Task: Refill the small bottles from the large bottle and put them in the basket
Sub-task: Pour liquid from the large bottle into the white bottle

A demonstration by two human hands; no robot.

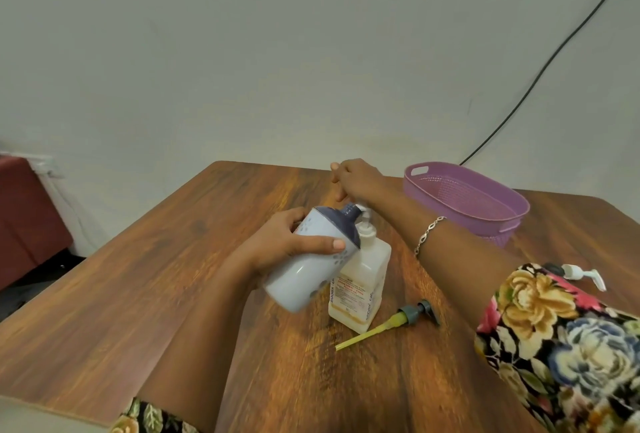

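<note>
Small bottle (308,270) tilted at the large pump bottle (363,276)
White body, dark-blue neck at the spout; large bottle upright, translucent; purple basket (498,238) well apart, far right.

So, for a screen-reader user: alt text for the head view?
A left hand tilts a small white bottle to the nozzle of the large pump bottle while the right hand presses the pump. A purple basket sits on the wooden table.

Soft, even, dimmish indoor light, faint shadows, slight motion blur throughout, and wide-angle bending at the edges.
</note>
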